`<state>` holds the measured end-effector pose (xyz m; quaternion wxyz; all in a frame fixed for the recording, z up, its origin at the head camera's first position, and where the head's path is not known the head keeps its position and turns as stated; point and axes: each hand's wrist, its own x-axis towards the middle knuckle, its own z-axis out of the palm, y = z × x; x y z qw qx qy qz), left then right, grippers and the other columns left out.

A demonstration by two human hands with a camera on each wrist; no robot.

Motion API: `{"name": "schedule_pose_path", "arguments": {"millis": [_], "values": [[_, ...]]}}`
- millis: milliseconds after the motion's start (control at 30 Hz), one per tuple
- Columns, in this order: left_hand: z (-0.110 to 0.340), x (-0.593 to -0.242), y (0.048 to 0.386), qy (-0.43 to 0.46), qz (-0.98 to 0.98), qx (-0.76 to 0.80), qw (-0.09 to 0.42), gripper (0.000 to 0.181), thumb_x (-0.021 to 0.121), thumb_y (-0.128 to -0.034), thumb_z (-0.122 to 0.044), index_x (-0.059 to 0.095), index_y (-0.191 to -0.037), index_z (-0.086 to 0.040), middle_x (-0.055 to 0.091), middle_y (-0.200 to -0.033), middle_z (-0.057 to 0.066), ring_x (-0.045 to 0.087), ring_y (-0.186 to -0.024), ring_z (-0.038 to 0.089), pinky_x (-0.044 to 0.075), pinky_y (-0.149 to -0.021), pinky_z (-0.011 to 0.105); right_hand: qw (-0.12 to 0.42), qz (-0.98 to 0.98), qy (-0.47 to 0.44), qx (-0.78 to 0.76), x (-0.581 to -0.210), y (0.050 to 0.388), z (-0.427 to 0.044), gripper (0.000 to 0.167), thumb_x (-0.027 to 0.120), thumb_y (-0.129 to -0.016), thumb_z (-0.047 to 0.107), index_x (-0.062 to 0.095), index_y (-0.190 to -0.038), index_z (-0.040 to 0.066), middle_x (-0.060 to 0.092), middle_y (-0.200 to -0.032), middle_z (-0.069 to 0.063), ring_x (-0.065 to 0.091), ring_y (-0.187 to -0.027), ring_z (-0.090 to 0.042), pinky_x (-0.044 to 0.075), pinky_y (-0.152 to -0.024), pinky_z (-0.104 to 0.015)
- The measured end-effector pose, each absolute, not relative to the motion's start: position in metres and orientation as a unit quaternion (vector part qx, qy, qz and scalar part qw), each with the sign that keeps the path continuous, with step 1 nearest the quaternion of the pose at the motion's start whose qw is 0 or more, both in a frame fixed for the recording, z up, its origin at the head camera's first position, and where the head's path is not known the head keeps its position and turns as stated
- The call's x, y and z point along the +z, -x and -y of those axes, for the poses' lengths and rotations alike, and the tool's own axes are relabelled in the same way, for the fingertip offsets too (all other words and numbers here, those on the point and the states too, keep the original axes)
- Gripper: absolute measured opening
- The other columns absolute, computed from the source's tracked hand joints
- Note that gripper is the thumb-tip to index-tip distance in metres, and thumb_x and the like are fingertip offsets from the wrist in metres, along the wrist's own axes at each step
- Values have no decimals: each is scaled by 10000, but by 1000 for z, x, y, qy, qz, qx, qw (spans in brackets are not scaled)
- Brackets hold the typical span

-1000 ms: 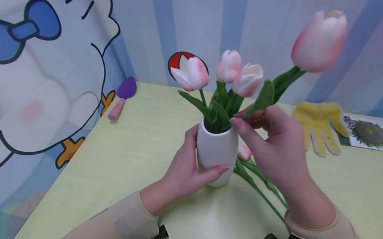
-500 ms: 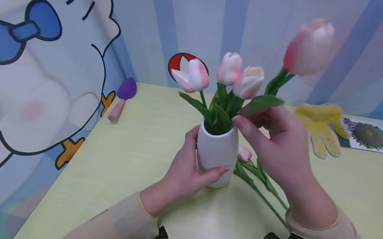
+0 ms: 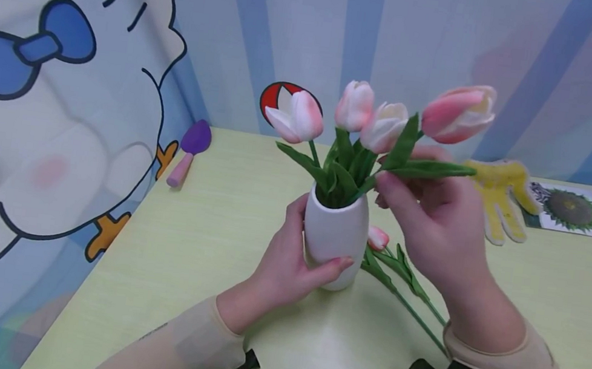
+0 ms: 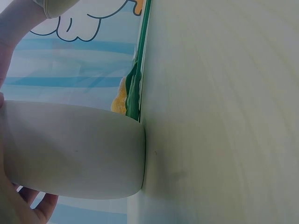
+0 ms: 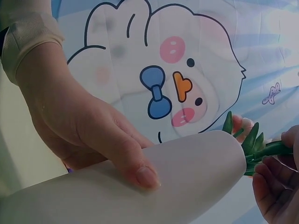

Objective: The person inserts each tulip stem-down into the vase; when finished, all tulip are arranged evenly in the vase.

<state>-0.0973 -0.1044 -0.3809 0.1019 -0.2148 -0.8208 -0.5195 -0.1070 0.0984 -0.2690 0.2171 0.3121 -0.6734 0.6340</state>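
Observation:
A white vase [image 3: 335, 231] stands upright on the table, and my left hand [image 3: 292, 263] grips it from the left with the thumb across its front. In its mouth stand several pink-and-white tulips, among them an upright tulip [image 3: 355, 106] and a wide-petalled tulip [image 3: 295, 116]. My right hand [image 3: 437, 219] pinches the stem of another tulip [image 3: 459, 114] at the right of the vase's rim; its bloom leans right and its leaves spread over the fingers. The lower end of that stem is hidden among the leaves. In the right wrist view the fingers hold the green stem [image 5: 275, 148].
More tulips [image 3: 400, 281] lie on the table behind and right of the vase. A yellow glove [image 3: 502, 202] and a card with a sunflower picture [image 3: 578, 209] lie at the back right. A purple toy trowel [image 3: 188, 151] lies at the back left, near the printed wall cloth.
The tulip in my right hand has come down and its bloom has tipped toward the right. Its leaves have spread out. My left hand and the vase have stayed nearly still.

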Motion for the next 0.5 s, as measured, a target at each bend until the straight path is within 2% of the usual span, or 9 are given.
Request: {"name": "schedule_pose_path", "arguments": {"millis": [133,333,500], "values": [[104,-381,97,215,821,-519,104,981,836,-828,-298,216,-1567,-122,513,-1442,32,558,-1275,184,493,-1077,475,208,629,-326,675,-268,106,-100,230,633,-963,-73,583,-1178,-137,695,-1101,-79,637,-741,-198,575,-749,-258],[104,-382,98,216,821,-517,106,976,832,-830,-302,218,-1564,-114,519,-1434,38,563,-1263,189,496,-1069,474,221,620,-328,677,-269,106,-100,160,622,-941,-122,596,-1086,-184,693,-971,-47,670,-748,-177,590,-770,-260],[104,-381,98,218,820,-519,105,977,828,-833,-308,211,-1570,-134,514,-1438,27,559,-1263,177,495,-1070,469,230,643,-324,655,-270,105,-99,125,638,-927,-124,630,-1044,-167,708,-949,-19,682,-754,-151,590,-773,-244]]}}
